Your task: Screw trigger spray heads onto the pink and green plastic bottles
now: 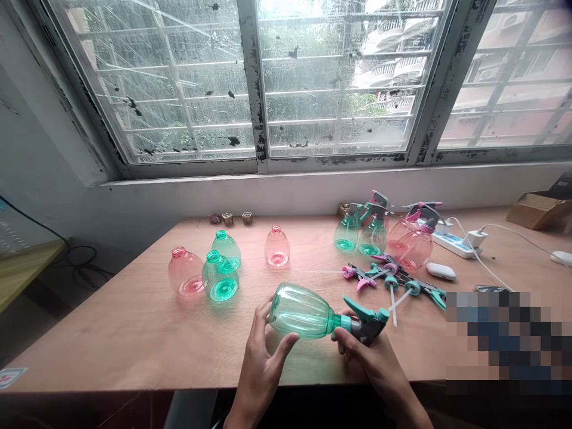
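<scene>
- The green bottle (299,311) is held on its side above the table's (134,333) near edge, base to the left, head (372,329) fitted at its neck
- The base is cradled by the left hand (263,357); the collar is gripped by the right hand (372,360); whether it is fully tightened cannot be told
- The thread could be crossed if the head were turned at a slant
- The bottle could be dropped over the near edge if the smooth base were held too loosely
- Tubes of the loose heads (413,288), piled toward the right, could be bent if pressed upon
- The pink bottle (182,274) near the left edge could be toppled by a wide elbow
</scene>
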`<state>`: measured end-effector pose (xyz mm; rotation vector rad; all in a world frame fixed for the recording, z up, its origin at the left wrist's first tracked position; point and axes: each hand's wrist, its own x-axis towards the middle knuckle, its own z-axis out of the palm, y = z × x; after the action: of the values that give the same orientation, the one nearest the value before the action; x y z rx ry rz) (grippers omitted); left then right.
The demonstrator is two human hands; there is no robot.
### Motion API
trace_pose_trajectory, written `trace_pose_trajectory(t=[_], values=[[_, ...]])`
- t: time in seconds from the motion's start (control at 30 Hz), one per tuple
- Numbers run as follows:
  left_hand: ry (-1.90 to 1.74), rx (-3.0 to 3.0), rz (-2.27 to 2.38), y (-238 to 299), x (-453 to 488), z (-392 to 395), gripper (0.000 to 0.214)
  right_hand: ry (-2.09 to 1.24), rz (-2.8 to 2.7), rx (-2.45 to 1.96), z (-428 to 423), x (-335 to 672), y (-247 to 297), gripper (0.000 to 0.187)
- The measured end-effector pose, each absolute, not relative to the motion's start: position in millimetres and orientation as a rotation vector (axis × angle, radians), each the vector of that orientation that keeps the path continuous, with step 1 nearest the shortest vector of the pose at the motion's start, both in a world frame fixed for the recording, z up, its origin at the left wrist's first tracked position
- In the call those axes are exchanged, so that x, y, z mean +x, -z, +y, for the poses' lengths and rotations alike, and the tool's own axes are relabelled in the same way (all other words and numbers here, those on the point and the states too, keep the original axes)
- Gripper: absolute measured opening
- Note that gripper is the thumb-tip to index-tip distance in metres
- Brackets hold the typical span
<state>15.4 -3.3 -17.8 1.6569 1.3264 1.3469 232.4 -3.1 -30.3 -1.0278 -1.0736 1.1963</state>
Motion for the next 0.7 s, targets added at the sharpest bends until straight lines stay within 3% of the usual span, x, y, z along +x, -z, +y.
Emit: trace_pose_trajectory(t=[0.23, 0.57, 0.7], values=[[-1.350, 1.689, 1.333, 19.2, 14.3, 0.3, 0.052, -1.170, -1.069, -1.044, -0.9, 233.2, 33.5, 0.045], [-1.334, 1.738, 1.347, 25.5, 13.2, 1.1, 0.066, -1.215, -1.090, -1.013, 1.4, 236.6, 39.7, 0.045], [-1.329, 1.657, 1.324, 20.5, 13.1, -0.9, 0.061, -1.243, -1.179, -1.016, 2.5, 238.1, 42.5, 0.043]])
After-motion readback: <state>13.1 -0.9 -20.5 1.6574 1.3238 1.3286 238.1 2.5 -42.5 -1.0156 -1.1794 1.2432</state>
